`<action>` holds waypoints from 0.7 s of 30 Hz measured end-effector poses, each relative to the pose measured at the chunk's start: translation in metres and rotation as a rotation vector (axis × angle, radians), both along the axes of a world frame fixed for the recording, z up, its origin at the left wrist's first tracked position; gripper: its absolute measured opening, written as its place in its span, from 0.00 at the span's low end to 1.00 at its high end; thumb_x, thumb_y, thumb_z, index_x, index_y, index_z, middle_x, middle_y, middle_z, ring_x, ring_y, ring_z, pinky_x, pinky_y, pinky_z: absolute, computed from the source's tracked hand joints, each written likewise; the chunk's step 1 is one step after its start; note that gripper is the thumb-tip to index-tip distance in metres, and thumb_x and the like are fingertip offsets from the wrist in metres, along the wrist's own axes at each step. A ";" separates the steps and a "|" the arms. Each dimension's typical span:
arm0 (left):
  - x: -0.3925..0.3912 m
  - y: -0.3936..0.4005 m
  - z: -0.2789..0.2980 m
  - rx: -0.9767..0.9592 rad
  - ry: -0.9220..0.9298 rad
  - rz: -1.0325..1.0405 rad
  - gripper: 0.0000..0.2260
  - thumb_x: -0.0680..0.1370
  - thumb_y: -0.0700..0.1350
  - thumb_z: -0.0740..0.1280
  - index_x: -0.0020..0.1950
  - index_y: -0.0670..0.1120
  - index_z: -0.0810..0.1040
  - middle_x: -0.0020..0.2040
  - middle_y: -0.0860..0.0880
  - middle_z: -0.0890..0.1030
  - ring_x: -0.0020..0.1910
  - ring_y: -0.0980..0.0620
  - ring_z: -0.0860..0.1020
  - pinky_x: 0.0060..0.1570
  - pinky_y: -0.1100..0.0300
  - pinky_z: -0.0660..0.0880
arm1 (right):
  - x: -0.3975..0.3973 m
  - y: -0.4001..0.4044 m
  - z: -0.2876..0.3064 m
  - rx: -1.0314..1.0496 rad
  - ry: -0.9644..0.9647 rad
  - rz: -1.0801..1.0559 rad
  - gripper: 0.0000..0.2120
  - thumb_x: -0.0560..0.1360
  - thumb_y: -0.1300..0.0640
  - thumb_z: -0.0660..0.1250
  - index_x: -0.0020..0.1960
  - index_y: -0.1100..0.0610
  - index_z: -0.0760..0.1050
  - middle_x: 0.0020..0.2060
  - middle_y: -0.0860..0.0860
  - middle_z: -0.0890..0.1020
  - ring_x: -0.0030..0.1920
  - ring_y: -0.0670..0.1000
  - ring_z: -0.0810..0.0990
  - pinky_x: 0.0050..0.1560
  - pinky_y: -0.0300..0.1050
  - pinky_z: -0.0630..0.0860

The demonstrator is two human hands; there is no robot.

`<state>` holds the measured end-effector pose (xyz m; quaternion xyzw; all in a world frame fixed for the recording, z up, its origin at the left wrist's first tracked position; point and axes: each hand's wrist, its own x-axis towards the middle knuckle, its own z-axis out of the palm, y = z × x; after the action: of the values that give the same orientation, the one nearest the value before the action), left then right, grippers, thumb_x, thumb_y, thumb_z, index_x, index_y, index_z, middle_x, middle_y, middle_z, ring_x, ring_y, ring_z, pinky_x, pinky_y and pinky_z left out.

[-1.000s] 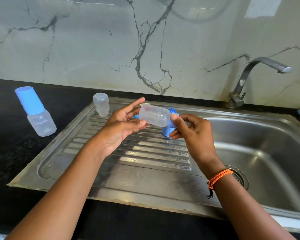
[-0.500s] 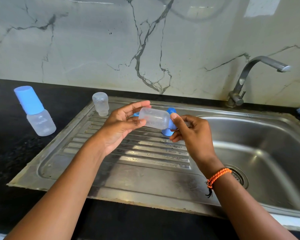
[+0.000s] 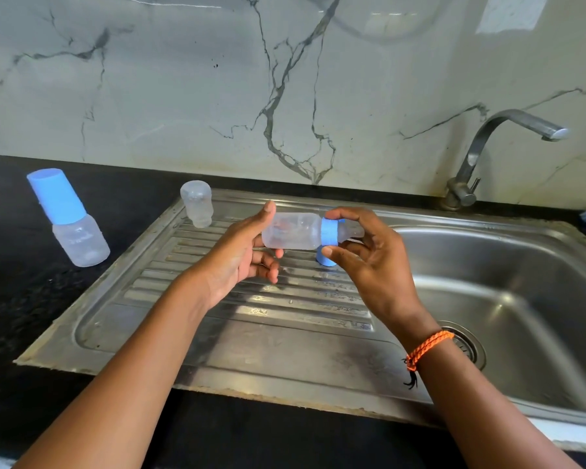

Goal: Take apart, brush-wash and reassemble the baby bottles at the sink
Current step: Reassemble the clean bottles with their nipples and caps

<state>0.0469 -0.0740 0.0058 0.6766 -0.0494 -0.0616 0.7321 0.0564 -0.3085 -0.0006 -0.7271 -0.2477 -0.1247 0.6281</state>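
I see both hands over the ribbed draining board of the steel sink, and between them they hold one small baby bottle on its side. The bottle is clear plastic and looks empty; I cannot tell if any drops are inside. Its base points to my left and its blue collar with the clear teat points to the right. The left hand supports the base end: the thumb lies straight along the top of the bottle, and the other fingers are loosely curled below and behind it. The right hand pinches the blue collar between the thumb under it and the forefinger over it; the other fingers are spread and relaxed, away from the bottle. A blue piece stands on the draining board just behind the right thumb, partly hidden, so I cannot say what part it is. A clear dome cap stands near the back left corner of the draining board. On the dark counter to the left stands a second bottle, upright, with a tall blue cap on it; it looks empty too. The sink basin holds nothing that I can see except the drain. The tap is at the back right.
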 end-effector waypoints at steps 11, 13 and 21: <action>0.003 0.005 -0.006 -0.063 -0.146 -0.082 0.19 0.81 0.48 0.72 0.71 0.50 0.74 0.66 0.40 0.81 0.60 0.36 0.82 0.61 0.43 0.81 | 0.004 -0.003 -0.002 0.022 0.063 -0.024 0.17 0.78 0.57 0.76 0.66 0.53 0.80 0.56 0.49 0.86 0.53 0.52 0.87 0.52 0.44 0.84; 0.002 0.003 -0.005 -0.061 -0.099 -0.073 0.17 0.82 0.51 0.70 0.71 0.52 0.75 0.66 0.39 0.80 0.57 0.37 0.83 0.60 0.41 0.81 | 0.001 0.002 -0.002 0.017 0.044 -0.019 0.18 0.77 0.59 0.77 0.66 0.53 0.81 0.57 0.48 0.85 0.51 0.51 0.87 0.50 0.42 0.84; 0.003 0.005 -0.005 -0.014 -0.115 0.153 0.10 0.82 0.49 0.69 0.62 0.49 0.83 0.63 0.43 0.81 0.46 0.44 0.82 0.45 0.51 0.82 | 0.011 -0.003 -0.017 -0.611 -0.088 -0.262 0.40 0.78 0.63 0.69 0.85 0.46 0.56 0.74 0.52 0.76 0.70 0.55 0.75 0.67 0.47 0.73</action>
<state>0.0495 -0.0689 0.0006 0.6759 -0.0401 0.0339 0.7352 0.0678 -0.3114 -0.0178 -0.9013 -0.2049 -0.1557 0.3484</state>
